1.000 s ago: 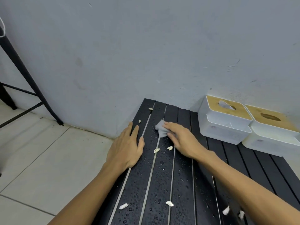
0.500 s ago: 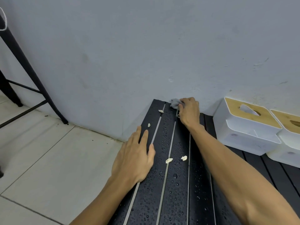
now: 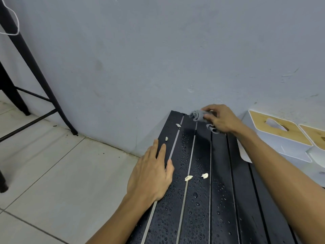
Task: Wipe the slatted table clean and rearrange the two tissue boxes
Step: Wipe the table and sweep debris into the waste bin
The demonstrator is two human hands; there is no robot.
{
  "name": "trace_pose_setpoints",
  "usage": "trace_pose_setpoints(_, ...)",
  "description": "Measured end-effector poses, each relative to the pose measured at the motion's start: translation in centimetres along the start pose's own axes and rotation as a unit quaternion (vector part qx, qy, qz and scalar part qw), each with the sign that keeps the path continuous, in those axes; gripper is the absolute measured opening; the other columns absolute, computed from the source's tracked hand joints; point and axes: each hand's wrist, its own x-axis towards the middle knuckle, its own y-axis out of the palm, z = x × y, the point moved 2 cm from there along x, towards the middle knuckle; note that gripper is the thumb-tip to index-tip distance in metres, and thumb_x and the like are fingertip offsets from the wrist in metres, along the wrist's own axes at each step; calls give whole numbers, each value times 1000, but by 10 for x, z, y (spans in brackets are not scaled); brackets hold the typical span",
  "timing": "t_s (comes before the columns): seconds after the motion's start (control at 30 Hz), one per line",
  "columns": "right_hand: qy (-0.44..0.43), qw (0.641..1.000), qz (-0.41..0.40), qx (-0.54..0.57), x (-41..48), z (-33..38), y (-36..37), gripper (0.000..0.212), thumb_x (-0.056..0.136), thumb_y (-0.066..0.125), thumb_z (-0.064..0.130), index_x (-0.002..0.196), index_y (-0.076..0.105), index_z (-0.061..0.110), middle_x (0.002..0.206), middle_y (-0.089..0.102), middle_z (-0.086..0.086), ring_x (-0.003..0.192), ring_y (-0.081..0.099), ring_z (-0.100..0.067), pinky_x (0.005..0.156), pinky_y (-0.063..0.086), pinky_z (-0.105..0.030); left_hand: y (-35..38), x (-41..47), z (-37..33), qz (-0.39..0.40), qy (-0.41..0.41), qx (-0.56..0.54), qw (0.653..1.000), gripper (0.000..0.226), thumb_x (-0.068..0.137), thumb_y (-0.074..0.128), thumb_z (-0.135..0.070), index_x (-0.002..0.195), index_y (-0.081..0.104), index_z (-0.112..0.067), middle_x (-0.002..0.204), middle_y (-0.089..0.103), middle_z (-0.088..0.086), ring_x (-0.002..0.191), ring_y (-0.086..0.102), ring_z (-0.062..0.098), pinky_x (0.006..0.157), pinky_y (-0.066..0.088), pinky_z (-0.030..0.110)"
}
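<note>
A grey cloth (image 3: 199, 115) is gripped in the right hand (image 3: 219, 120) at the table's (image 3: 221, 199) far edge by the wall, while the left hand (image 3: 151, 173) is laid flat and open on the left slat. Droplets and white scraps (image 3: 188, 178) are seen across the near slats, so most wiping is judged undone. The boxes (image 3: 277, 138) are untouched at far right.

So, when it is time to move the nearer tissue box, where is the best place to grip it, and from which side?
Probably across the white side walls of the nearer tissue box, coming from above with the right hand once the grey cloth is put down. The wooden lid is flat with a tissue in its slot, so it offers little to grip, and may lift off.
</note>
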Motion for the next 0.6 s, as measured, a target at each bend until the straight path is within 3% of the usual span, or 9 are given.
trace_pose_setpoints(0.07, -2, 997, -74, -16, 30, 10, 21, 21, 99, 57, 11, 117, 68, 11, 106, 67, -9, 86, 63, -24, 73, 47, -29, 1, 0, 1, -4, 3, 0, 1000, 60, 103, 19, -48, 157, 10, -23, 166, -1, 1, 151, 12, 18, 119, 16, 32)
trace_pose_setpoints(0.17, -33, 992, -86, -82, 64, 22, 69, 24, 99, 55, 15, 119, 67, 12, 119, 63, -13, 108, 58, -33, 89, 50, -43, 1, 0, 1, -14, 4, -3, 1000, 60, 103, 18, -48, 157, 9, -23, 166, -2, 1, 151, 12, 17, 119, 17, 33)
trace_pose_setpoints(0.27, -70, 992, -41, -97, 69, 26, 107, 30, 100, 50, 16, 126, 65, 13, 128, 58, -14, 118, 51, -35, 101, 43, -46, 2, 0, 1, -21, 5, -6, 1000, 61, 103, 19, -48, 157, 9, -23, 166, -2, 1, 151, 13, 17, 120, 18, 33)
trace_pose_setpoints(0.4, -86, 995, 19, -45, 62, 22, 92, 30, 100, 53, 10, 127, 66, 11, 131, 64, -12, 122, 56, -30, 101, 39, -30, 2, 1, 1, -26, 12, -10, 1000, 61, 103, 20, -47, 157, 11, -22, 166, -1, 2, 151, 13, 18, 120, 18, 34)
trace_pose_setpoints(0.5, -118, 991, 68, 3, 30, 27, 78, 28, 100, 56, 12, 126, 67, 13, 131, 64, -4, 120, 60, -23, 108, 44, -39, 1, 0, 1, -37, 12, -13, 999, 62, 102, 21, -47, 157, 10, -21, 166, 1, 2, 151, 14, 17, 119, 17, 33)
trace_pose_setpoints(0.6, -150, 979, 129, 54, -19, 34, 70, 26, 100, 57, 13, 122, 70, 20, 129, 65, 6, 111, 65, -21, 99, 52, -43, 1, -1, 1, -61, 2, -39, 997, 64, 101, 27, -48, 155, 9, -18, 164, 18, 4, 145, 30, 18, 115, 27, 31)
